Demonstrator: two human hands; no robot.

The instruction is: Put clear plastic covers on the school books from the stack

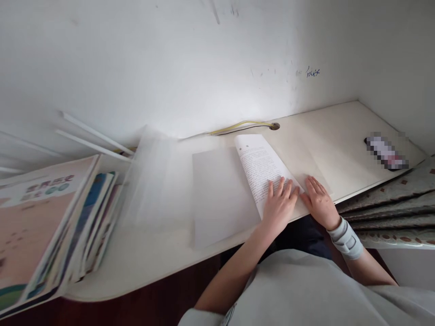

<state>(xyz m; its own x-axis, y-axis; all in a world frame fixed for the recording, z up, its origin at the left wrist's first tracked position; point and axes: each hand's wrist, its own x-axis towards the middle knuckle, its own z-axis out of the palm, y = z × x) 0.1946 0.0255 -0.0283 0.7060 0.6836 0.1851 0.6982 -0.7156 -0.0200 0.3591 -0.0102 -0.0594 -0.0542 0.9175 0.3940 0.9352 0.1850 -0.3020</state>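
Observation:
An open book or stack of printed pages lies on the white desk. My left hand rests flat on the printed page near the desk's front edge, fingers stretched out. Beside it, my right hand lies flat on the desk surface at the page's right edge, fingers extended. A grey band wraps my right wrist. A blank white sheet lies left of the printed page.
A pile of colourful books leans at the desk's left end. A blurred translucent sheet lies between them and the blank sheet. A yellow cable runs into a desk hole. A dark phone-like object lies far right. Patterned fabric borders the right.

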